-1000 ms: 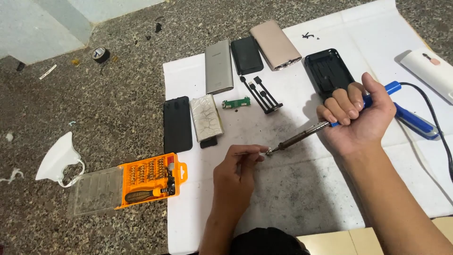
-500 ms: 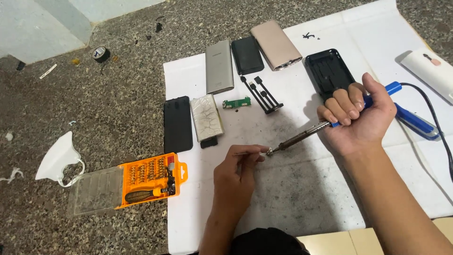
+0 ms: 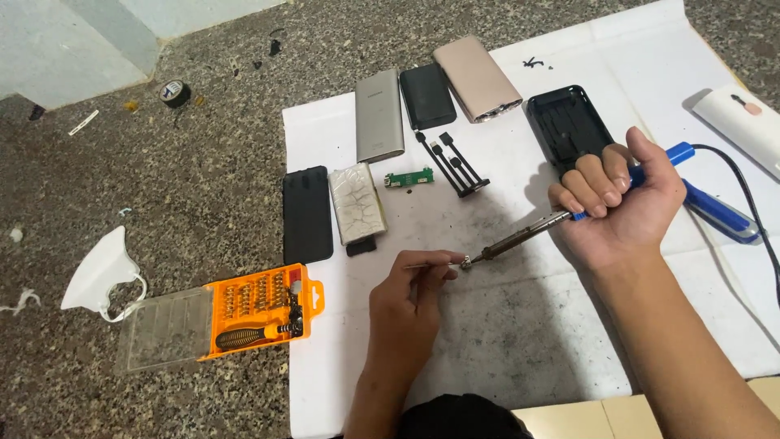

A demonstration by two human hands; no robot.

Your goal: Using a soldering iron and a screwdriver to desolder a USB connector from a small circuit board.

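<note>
White sheet (image 3: pixel 520 358) on speckled floor (image 3: pixel 162 203), phone cases + power banks laid out up top. Orange bit kit (image 3: pixel 260 309) at sheet's left edge. Right hand (image 3: pixel 621 203) fisted round blue soldering iron (image 3: pixel 569 219), tip touching small metal part (image 3: pixel 465 261). Left hand (image 3: pixel 410 305) pinching thin tweezers (image 3: pixel 426 264) by that part, mid-sheet.

From my remote seat, the small part pinched in my left hand (image 3: pixel 414 297) is too tiny to identify. My right hand (image 3: pixel 621 199) hides most of the blue-handled soldering iron (image 3: pixel 520 240). The white rounded plastic device (image 3: pixel 743 118) is cut off by the right edge. My forearms run out past the bottom.
</note>
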